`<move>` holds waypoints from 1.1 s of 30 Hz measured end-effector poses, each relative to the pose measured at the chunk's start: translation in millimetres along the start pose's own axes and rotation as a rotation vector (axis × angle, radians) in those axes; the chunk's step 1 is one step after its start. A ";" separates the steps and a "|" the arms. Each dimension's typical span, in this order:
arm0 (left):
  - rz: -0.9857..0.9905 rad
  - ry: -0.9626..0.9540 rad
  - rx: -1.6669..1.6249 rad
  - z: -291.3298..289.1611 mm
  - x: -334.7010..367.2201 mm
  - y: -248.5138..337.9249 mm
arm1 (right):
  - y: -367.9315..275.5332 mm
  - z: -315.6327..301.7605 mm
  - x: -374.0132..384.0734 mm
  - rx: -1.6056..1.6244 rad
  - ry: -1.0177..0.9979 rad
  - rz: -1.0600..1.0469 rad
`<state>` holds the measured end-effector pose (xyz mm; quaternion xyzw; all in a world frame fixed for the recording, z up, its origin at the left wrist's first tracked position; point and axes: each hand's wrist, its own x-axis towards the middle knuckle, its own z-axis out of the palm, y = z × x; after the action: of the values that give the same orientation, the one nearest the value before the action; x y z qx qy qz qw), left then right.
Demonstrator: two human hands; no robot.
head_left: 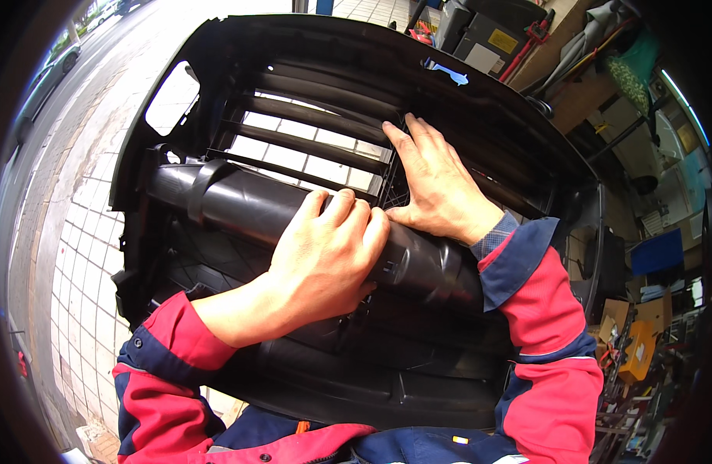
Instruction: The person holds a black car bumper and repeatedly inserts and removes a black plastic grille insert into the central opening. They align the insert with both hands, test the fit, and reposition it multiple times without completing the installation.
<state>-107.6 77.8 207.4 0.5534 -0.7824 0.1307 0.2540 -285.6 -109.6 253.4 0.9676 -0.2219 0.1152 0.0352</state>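
A large black plastic car bumper (503, 108) lies in front of me, its hollow inner side turned up. Across it runs a thick black tube-shaped part (248, 203) with raised bands around it. My left hand (325, 247) is closed over the middle of this tube, fingers curled on its far side and the thumb mostly hidden. Just beyond, my right hand (445, 182) rests with fingers stretched out along the grille's upright middle strut, its thumb apart and close to the tube. Left of that hand, the grille slats (313, 147) show pale tiles through their gaps.
Pale tiled pavement (78, 232) stretches along the left, with a road and a parked car (51, 81) beyond. Dark grey cases (480, 35) stand past the bumper's far edge. Workshop clutter fills the right side, including a yellow-orange box (638, 352) and a blue panel (656, 254).
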 end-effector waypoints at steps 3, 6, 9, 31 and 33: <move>0.000 0.002 -0.002 0.0 -0.9 0.1 | -1.6 -0.3 1.1 -0.007 0.006 -0.012; -0.011 -0.011 -0.024 -0.8 -0.7 0.4 | -3.1 -2.4 1.7 -0.032 0.010 -0.007; -0.011 -0.013 -0.040 -1.4 0.1 0.4 | -3.4 -3.2 2.1 -0.036 -0.001 0.006; -0.001 0.009 -0.011 0.4 -0.5 0.6 | 18.3 4.6 0.3 -0.122 0.091 -0.021; -0.003 0.000 -0.013 -0.7 -0.1 0.6 | 19.2 2.4 0.4 -0.085 0.072 -0.013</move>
<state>-108.0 78.5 208.0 0.5529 -0.7823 0.1251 0.2580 -293.1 -127.3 251.5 0.9619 -0.2187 0.1403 0.0850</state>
